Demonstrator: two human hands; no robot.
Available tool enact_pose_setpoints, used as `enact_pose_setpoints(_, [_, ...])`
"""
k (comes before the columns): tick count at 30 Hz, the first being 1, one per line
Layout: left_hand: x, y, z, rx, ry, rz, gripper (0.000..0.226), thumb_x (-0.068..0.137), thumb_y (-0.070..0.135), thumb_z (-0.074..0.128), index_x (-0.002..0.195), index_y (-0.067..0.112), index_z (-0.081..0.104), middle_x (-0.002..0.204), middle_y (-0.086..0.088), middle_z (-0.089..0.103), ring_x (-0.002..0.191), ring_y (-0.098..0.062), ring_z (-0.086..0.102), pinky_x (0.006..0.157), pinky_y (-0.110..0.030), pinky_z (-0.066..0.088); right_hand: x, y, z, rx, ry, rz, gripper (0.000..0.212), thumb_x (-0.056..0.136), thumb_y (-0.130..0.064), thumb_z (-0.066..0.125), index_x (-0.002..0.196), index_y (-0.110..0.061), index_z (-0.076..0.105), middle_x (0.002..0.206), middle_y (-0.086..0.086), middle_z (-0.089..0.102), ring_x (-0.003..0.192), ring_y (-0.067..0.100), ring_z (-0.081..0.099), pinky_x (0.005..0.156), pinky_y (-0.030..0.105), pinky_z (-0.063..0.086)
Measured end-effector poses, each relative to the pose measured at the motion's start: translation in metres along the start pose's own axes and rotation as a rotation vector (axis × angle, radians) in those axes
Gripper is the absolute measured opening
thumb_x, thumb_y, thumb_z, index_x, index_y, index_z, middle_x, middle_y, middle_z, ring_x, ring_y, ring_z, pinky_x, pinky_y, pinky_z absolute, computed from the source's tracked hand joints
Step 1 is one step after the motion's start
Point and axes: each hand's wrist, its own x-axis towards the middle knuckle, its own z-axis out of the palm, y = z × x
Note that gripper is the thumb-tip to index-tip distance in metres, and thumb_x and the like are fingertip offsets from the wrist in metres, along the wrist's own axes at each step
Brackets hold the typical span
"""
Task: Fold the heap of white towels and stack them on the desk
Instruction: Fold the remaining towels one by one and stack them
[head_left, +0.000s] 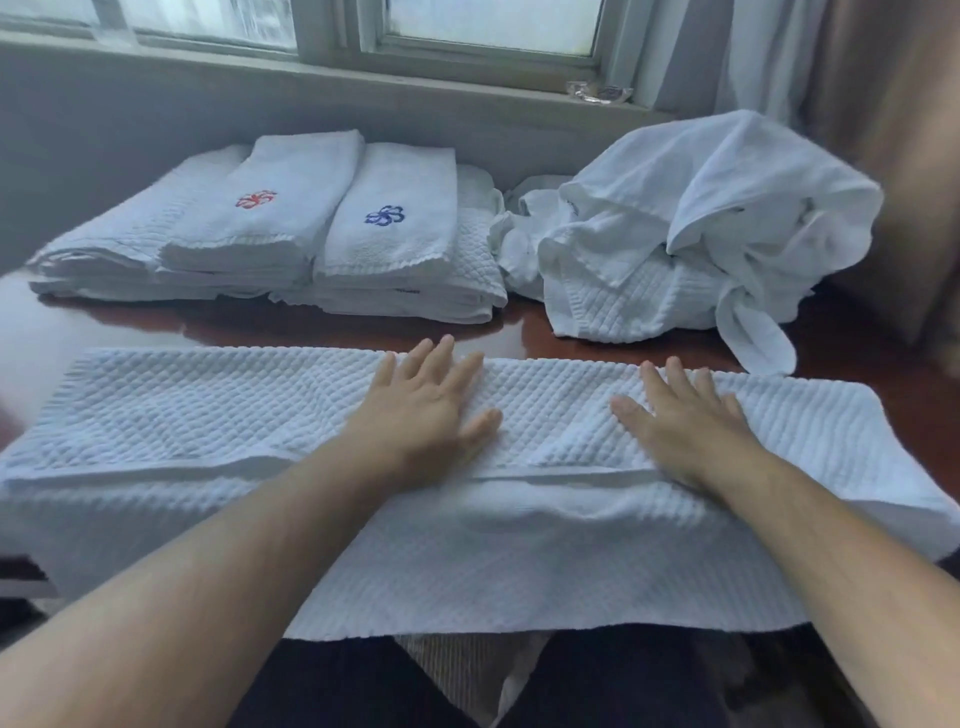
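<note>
- Glossy red-brown wooden desk (519, 327) carries everything; keep the work on its flat top.
- White waffle-weave towel (208, 405) lies folded along the near edge, its lower part hanging off; smooth it outward from the middle before folding again.
- Crumpled white towel heap (701, 234) sits far right, folded white stacks (260, 234) far left.
- Flat on the towel press the left hand (421, 410) and right hand (685, 426), fingers straight, gripping nothing.

A white towel (208, 410) of matt, diamond-quilted cloth is pictured on a desk (524, 338) of glossy, reflective red-brown wood. Stitched thread emblems (256, 199) are shown on the folded stack (291, 244); smoother cloth is mixed into the heap (701, 234).
</note>
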Motion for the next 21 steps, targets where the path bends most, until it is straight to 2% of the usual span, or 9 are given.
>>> enact_pose_setpoints(3, [0.0,-0.001,0.002,0.028,-0.016,0.008,0.074,0.094,0.074,0.013,0.158,0.041,-0.002,0.168,0.003,-0.009,0.154,-0.018,-0.01,0.123,-0.05,-0.009,0.02,0.004,-0.005,-0.02,0.004,-0.08,0.08,0.095,-0.074,0.012,0.161,-0.031,0.001,0.169,-0.001,-0.01,0.155,0.025,-0.012,0.123,0.05,-0.002])
enact_pose_setpoints(6, [-0.001,0.001,-0.003,-0.026,-0.033,-0.012,0.067,0.098,0.068,0.018,0.159,0.04,0.008,0.169,0.002,-0.002,0.155,-0.019,-0.005,0.124,-0.049,-0.006,0.027,0.004,-0.009,-0.028,0.017,-0.119,0.077,0.098,-0.07,0.018,0.162,-0.029,0.009,0.17,0.001,-0.004,0.156,0.025,-0.007,0.125,0.049,0.002])
enact_pose_setpoints(8, [-0.006,-0.003,-0.007,-0.106,0.082,0.007,0.059,0.102,0.058,0.027,0.157,0.036,0.025,0.167,0.002,0.016,0.154,-0.019,0.008,0.125,-0.044,0.002,0.016,0.002,-0.014,0.029,0.075,-0.169,0.079,0.096,-0.072,0.022,0.159,-0.024,0.025,0.169,0.005,0.012,0.155,0.023,0.006,0.124,0.045,0.01])
enact_pose_setpoints(10, [-0.018,-0.012,-0.008,-0.118,0.244,0.037,0.053,0.102,0.053,0.031,0.15,0.032,0.042,0.159,0.003,0.037,0.148,-0.019,0.027,0.121,-0.04,0.015,-0.005,-0.009,-0.015,0.1,0.139,-0.303,0.09,0.086,-0.081,0.023,0.15,-0.02,0.043,0.161,0.007,0.034,0.149,0.02,0.024,0.12,0.039,0.019])
enact_pose_setpoints(11, [-0.026,-0.016,-0.008,-0.101,0.29,0.045,0.054,0.102,0.054,0.029,0.147,0.03,0.047,0.154,0.003,0.044,0.143,-0.019,0.034,0.119,-0.039,0.02,-0.015,-0.019,-0.014,0.095,0.125,-0.377,0.096,0.08,-0.086,0.022,0.15,-0.023,0.044,0.161,0.006,0.035,0.149,0.02,0.025,0.121,0.04,0.019])
enact_pose_setpoints(13, [-0.039,-0.026,-0.008,-0.073,0.314,0.029,0.061,0.097,0.057,0.025,0.144,0.029,0.052,0.15,0.002,0.049,0.139,-0.021,0.042,0.116,-0.041,0.026,-0.031,-0.05,-0.008,0.04,0.075,-0.476,0.098,0.078,-0.088,0.021,0.155,-0.029,0.036,0.166,0.003,0.023,0.154,0.021,0.014,0.125,0.046,0.011])
enact_pose_setpoints(17, [-0.064,-0.062,-0.015,-0.026,0.349,-0.198,0.045,0.099,0.041,0.037,0.136,0.024,0.057,0.142,-0.001,0.055,0.131,-0.027,0.048,0.109,-0.044,0.033,-0.054,-0.143,0.014,0.011,0.024,-0.643,0.075,0.098,-0.068,0.022,0.159,-0.023,0.025,0.169,0.004,0.011,0.155,0.026,0.001,0.124,0.049,0.001])
enact_pose_setpoints(19, [-0.083,-0.089,-0.02,0.065,0.34,-0.401,0.038,0.099,0.037,0.037,0.127,0.024,0.059,0.136,-0.002,0.058,0.123,-0.03,0.05,0.102,-0.045,0.038,-0.063,-0.185,0.025,-0.029,0.019,-0.679,0.075,0.101,-0.065,0.021,0.16,-0.019,0.02,0.169,0.007,0.009,0.155,0.029,0.001,0.124,0.051,0.001])
enact_pose_setpoints(21, [-0.103,-0.12,-0.024,0.078,0.27,-0.576,0.042,0.1,0.04,0.032,0.135,0.028,0.052,0.145,-0.001,0.05,0.132,-0.03,0.043,0.106,-0.047,0.035,-0.068,-0.217,0.034,-0.061,0.019,-0.708,0.076,0.101,-0.065,0.02,0.16,-0.018,0.013,0.169,0.011,0.005,0.155,0.033,-0.001,0.125,0.052,0.001])
